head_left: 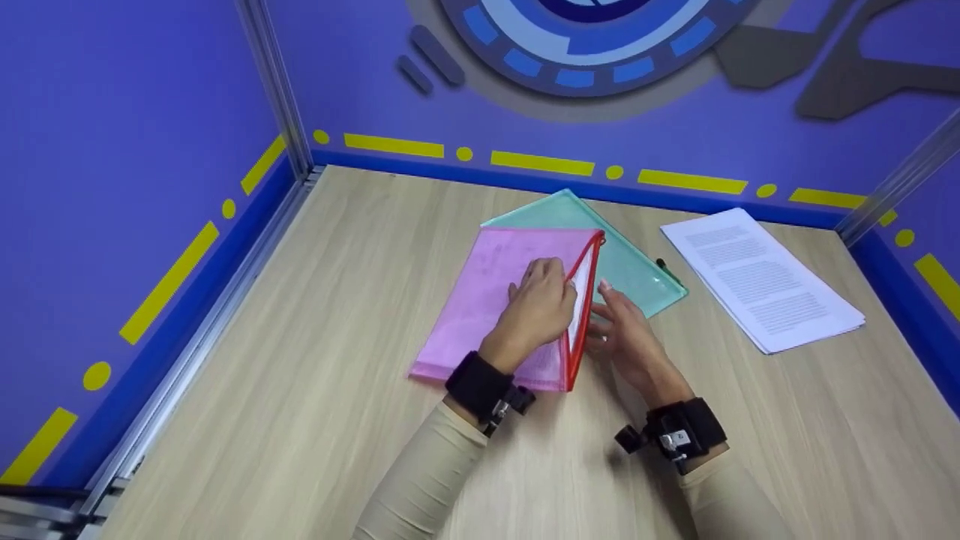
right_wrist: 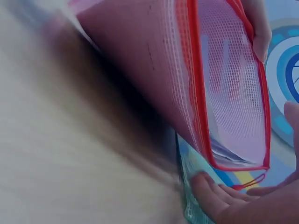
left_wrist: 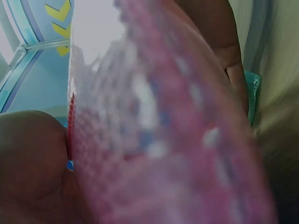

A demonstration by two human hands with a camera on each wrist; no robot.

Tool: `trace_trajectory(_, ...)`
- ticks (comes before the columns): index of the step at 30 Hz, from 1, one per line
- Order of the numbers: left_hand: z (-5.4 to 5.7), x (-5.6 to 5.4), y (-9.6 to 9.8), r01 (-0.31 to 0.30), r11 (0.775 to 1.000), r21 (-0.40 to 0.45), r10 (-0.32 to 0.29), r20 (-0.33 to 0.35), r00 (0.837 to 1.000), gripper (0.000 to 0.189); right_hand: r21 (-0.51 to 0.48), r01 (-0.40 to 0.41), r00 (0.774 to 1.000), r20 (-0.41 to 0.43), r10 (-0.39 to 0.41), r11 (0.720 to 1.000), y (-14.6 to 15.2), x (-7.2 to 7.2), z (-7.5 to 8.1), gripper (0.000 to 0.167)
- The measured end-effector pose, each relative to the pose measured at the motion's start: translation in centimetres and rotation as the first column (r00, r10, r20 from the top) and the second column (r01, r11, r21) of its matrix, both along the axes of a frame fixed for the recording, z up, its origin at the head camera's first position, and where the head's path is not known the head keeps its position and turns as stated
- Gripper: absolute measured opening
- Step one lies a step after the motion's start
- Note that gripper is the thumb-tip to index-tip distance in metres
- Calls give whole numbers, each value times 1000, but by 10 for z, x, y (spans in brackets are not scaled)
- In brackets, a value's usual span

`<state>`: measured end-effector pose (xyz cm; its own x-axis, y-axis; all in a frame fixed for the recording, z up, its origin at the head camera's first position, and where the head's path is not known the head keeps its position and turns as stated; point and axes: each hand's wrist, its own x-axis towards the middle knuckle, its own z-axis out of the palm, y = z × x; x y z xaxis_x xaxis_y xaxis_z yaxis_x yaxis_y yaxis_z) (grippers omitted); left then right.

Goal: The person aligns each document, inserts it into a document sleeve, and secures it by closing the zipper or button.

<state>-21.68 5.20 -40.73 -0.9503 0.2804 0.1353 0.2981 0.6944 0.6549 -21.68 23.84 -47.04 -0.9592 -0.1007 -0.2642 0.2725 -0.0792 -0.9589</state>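
Note:
A pink mesh zipper pouch (head_left: 495, 277) lies over part of a green pouch, its red-edged mouth gaping toward the right. With curled fingers, my left hand (head_left: 536, 304) grips the upper side of that mouth. The red zipper edging (right_wrist: 198, 93) frames the gap in the right wrist view, with pale sheets (right_wrist: 233, 156) visible inside. Just right of the mouth is my right hand (head_left: 634, 337), fingers and thumb spread, holding nothing. A red zipper-pull loop (right_wrist: 254, 181) hangs at the mouth's corner, close to the right fingers. The pouch's blurred mesh fills most of the left wrist view.
The green zipper pouch (head_left: 634, 262) lies behind and partly beneath the pink one, a dark pull at its right edge. A stack of printed sheets (head_left: 757, 281) rests at the table's right. Blue patterned panels (head_left: 360, 75) stand along the back and sides.

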Motion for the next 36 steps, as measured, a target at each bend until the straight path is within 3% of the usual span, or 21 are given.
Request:
trace_trajectory(3, -2, 6, 9, 26, 999, -44, -26, -18, 999, 26, -58, -17, 1000, 25, 18, 998, -1, 1, 5, 87)
trace_trajectory(6, -6, 12, 18, 60, 992, -115, -62, -12, 998, 27, -90, 25, 999, 25, -23, 996, -2, 1, 11, 79)
trace_trajectory(9, -8, 18, 25, 147, 974, -173, -139, 59, 989, 27, -76, 68, 998, 8, -68, 995, 0, 1, 18, 64)
trace_trajectory(12, -6, 19, 24, 253, 951, -178, -234, 118, 965, 28, -28, 82, 995, -55, -84, 996, 6, 2, 28, 48)
trace_trajectory(15, 2, 14, 16, 316, 941, -124, -312, 49, 949, 26, 58, 98, 980, -179, -87, 993, 15, 4, 47, 48)
trace_trajectory(17, 10, 10, 8, 316, 947, -46, -319, -57, 946, 22, 163, 132, 949, -307, -77, 978, 23, 8, 67, 50)
trace_trajectory(19, 18, 7, -2, 298, 953, 56, -284, -175, 943, 21, 295, 240, 869, -491, -69, 925, 27, 16, 91, 45)
trace_trajectory(20, 23, 6, -7, 286, 951, 121, -252, -235, 939, 23, 350, 325, 807, -588, -65, 879, 27, 20, 103, 41)
trace_trajectory(22, 29, 5, -15, 272, 929, 250, -173, -356, 918, 29, 396, 532, 640, -767, -50, 748, 27, 33, 125, 33)
trace_trajectory(23, 31, 5, -18, 275, 910, 309, -129, -421, 898, 33, 371, 632, 540, -841, -43, 680, 25, 39, 133, 30)
trace_trajectory(24, 34, 5, -20, 286, 888, 360, -83, -487, 869, 36, 332, 714, 441, -897, -28, 617, 22, 44, 139, 28)
trace_trajectory(25, 36, 4, -23, 305, 864, 400, -36, -555, 831, 39, 277, 765, 354, -935, -20, 581, 18, 49, 144, 28)
trace_trajectory(27, 42, 3, -27, 333, 838, 432, 54, -673, 737, 44, 180, 808, 208, -978, 13, 561, 8, 53, 149, 29)
trace_trajectory(28, 45, 2, -29, 343, 836, 429, 85, -718, 691, 48, 161, 809, 167, -985, 42, 566, 4, 53, 150, 30)
trace_trajectory(29, 47, 2, -31, 347, 838, 420, 107, -752, 650, 50, 165, 805, 146, -986, 79, 569, 1, 51, 150, 30)
trace_trajectory(30, 49, 1, -33, 341, 847, 407, 122, -775, 620, 51, 194, 797, 149, -981, 124, 572, -2, 49, 149, 29)
trace_trajectory(31, 51, 0, -35, 331, 860, 387, 121, -787, 605, 50, 235, 784, 167, -971, 170, 574, -2, 46, 148, 30)
trace_trajectory(32, 51, 0, -37, 318, 877, 360, 105, -789, 605, 47, 291, 767, 198, -955, 221, 571, -2, 43, 146, 30)
trace_trajectory(33, 51, -1, -39, 302, 895, 327, 79, -784, 616, 43, 353, 749, 238, -933, 270, 560, 0, 39, 144, 30)
trace_trajectory(34, 49, -1, -41, 287, 910, 299, 49, -766, 641, 39, 419, 726, 285, -905, 316, 546, 3, 37, 141, 29)
trace_trajectory(36, 46, 0, -45, 260, 931, 255, -7, -701, 713, 31, 534, 664, 369, -843, 392, 523, 10, 32, 134, 28)
